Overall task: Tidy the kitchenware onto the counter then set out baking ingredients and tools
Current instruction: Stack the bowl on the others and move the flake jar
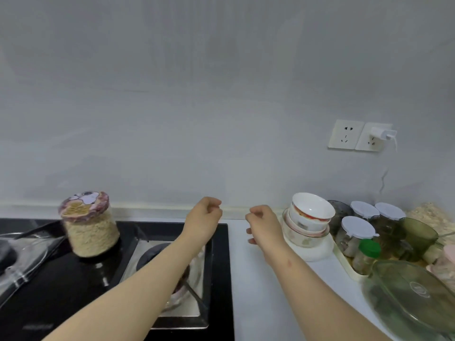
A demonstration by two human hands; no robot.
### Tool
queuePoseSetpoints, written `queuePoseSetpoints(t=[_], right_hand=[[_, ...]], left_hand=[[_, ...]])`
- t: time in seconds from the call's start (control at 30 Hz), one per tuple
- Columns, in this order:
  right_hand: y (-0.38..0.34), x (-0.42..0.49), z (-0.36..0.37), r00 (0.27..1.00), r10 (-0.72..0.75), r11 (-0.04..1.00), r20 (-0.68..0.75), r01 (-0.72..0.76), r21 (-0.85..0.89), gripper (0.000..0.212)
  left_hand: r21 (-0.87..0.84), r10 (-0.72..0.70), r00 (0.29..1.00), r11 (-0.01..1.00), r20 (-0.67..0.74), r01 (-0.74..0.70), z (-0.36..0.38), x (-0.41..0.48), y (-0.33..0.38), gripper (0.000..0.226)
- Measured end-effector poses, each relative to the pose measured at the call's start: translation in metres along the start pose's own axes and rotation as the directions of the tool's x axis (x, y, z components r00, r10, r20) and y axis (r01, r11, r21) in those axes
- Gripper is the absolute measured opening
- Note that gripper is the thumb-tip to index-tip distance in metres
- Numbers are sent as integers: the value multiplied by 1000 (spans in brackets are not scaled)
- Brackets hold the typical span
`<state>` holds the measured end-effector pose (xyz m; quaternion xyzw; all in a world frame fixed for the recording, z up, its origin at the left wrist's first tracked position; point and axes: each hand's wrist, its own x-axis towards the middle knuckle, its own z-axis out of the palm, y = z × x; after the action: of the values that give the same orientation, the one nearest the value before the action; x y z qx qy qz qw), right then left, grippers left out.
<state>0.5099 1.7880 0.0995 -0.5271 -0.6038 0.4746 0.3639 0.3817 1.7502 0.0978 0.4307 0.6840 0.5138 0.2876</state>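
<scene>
Single head-worn view, wide-angle with bent edges, faces forward and slightly down, wall [221, 94] fills the upper half, bench [256, 291] close below, seen from standing height

Soft even light, blurred jar [89, 225] (fisheye edges).

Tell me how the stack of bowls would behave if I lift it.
The stack of bowls looks ceramic, so probably heavy for its size and fragile. Its top bowl sits tilted, so it may slide or tip when the stack is pushed. The glossy glaze suggests a slippery grip.
</scene>
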Motion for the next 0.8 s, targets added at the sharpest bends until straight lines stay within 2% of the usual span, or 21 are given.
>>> queuePoseSetpoints(t=[0.07, 0.3, 0.57, 0.7, 0.8], right_hand=[[-5, -12, 30, 999, 10, 1000, 47, -10, -1, 12], [-28, -50, 153, 985, -5, 1000, 172, 1, 19, 15], [-47, -79, 251, 976, 48, 998, 211, -56, 31, 15], [-54, -78, 280, 978, 50, 999, 201, -48, -13, 14], [-56, -69, 293, 984, 44, 998, 175, -36, -47, 13]], left_hand=[[-7, -24, 998, 1000, -52, 23, -34, -7, -13, 20], [64, -48, 987, 996, -152, 58, -156, -27, -65, 19], [149, -54, 979, 985, -199, 85, -260, -28, -102, 16], [196, -29, 980, 978, -197, 69, -293, -15, -116, 20], [356, 91, 979, 934, -182, -21, -304, 2, -125, 33]])
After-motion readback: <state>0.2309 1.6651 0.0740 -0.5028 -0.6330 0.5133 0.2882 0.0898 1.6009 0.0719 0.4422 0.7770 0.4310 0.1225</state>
